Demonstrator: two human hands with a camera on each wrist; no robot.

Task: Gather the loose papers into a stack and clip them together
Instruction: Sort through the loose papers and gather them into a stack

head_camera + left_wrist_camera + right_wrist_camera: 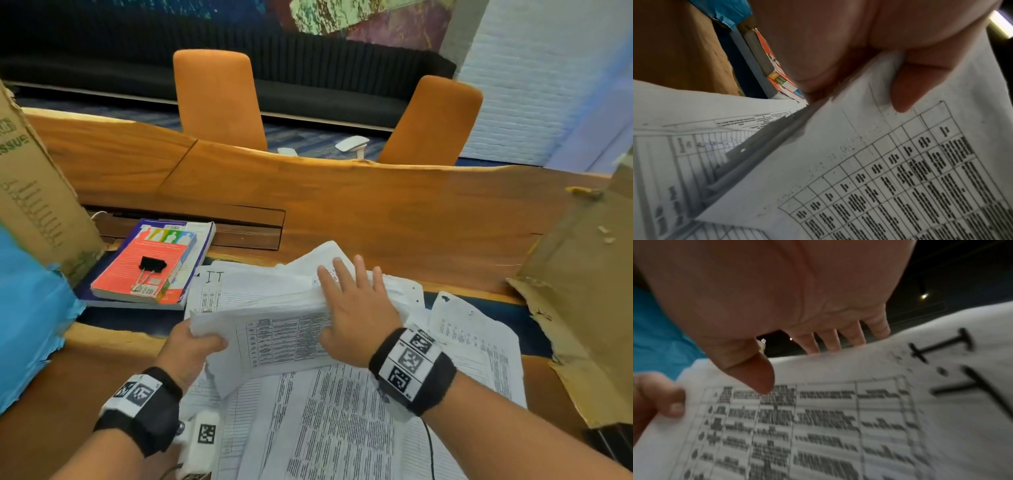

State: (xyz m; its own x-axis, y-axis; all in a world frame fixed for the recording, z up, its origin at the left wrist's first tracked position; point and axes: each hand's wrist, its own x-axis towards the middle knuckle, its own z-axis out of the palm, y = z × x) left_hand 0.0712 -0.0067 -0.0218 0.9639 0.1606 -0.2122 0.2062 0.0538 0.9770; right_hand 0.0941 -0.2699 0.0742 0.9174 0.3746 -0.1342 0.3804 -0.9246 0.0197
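Wooden table [342,205], frame centre: papers [342,428] half gathered. Left hand [191,346] pinches bundle [274,329] corner; right hand [356,308] flat on it, fingers straight. Sheets lower right loose. Clip [149,270] unused on book [150,263], centre left.

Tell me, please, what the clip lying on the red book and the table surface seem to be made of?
The binder clip looks like metal: a matte black folded body with thin, shiny silver wire handles. The table appears to be solid wood with a smooth, slightly glossy orange-brown finish; grain lines and an uneven natural edge show. The red book under the clip seems to be a glossy paperback.
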